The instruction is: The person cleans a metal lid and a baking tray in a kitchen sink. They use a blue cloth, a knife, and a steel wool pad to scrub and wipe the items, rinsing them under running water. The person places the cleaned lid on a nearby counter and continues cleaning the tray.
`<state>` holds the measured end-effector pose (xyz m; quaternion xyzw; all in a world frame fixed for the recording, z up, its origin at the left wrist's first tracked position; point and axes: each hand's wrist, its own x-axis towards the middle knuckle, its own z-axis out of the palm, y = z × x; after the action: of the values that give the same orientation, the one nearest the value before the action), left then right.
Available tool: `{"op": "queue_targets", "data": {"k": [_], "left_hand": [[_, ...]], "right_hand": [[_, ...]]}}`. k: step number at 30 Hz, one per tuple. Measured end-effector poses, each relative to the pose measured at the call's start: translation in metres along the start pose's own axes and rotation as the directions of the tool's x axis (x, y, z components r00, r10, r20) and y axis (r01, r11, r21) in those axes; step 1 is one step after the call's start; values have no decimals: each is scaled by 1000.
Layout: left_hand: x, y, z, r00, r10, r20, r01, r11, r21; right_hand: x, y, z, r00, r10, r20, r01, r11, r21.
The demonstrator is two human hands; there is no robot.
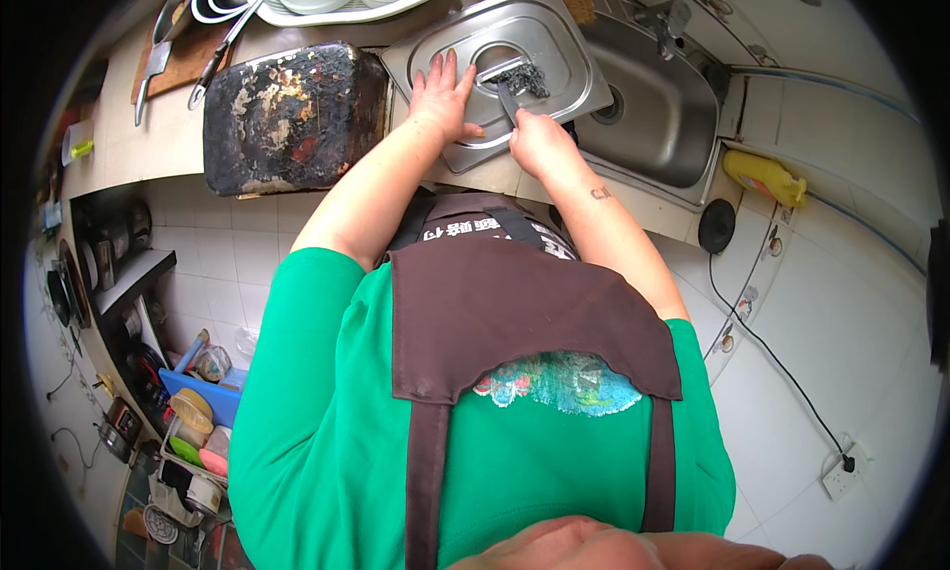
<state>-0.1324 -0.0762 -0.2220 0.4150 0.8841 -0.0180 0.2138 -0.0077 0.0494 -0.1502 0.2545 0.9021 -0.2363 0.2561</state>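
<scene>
A rectangular stainless steel pan lid [564,58] with a bar handle in its round recess lies on the counter, one end over the sink's edge. My left hand [444,104] presses flat on the lid with its fingers spread. In my right hand [545,143] is the dark handle of a scrubber [508,102]. The grey steel wool head [525,80] of that scrubber rests on the lid, against the bar handle. Part of the scrubber's handle is hidden inside my fist.
Left of the lid stands a blackened, flaking metal pan [289,117]. A white dish rack [326,13] holds bowls behind it. A knife [154,69] lies on a wooden board [172,64]. To the right are a steel sink [653,110], a faucet [672,22] and a yellow bottle [764,177].
</scene>
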Motion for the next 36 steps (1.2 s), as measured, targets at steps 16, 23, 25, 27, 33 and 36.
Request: {"op": "queue_targets", "data": {"k": [16,23,25,27,33,36], "left_hand": [[-2,38,14,998,-53,-22,55,996,70],[0,46,31,997,3,-82,-6,999,-38],[-1,47,30,998,38,-52,-37,999,12],[-2,47,28,998,34,-44,-34,999,-3],[-3,50,23,1000,13,-29,-12,1000,26],[-4,51,26,999,13,-44,-12,1000,21]], "right_hand": [[29,18,48,978,-2,-209,8,1000,30],[39,20,49,965,-14,-260,19,1000,20],[44,21,51,958,-14,-286,14,1000,-1],[45,18,52,955,-10,-297,6,1000,-16],[23,22,52,986,-27,-163,20,999,-42],[42,22,51,953,-33,-302,32,999,-8]]}}
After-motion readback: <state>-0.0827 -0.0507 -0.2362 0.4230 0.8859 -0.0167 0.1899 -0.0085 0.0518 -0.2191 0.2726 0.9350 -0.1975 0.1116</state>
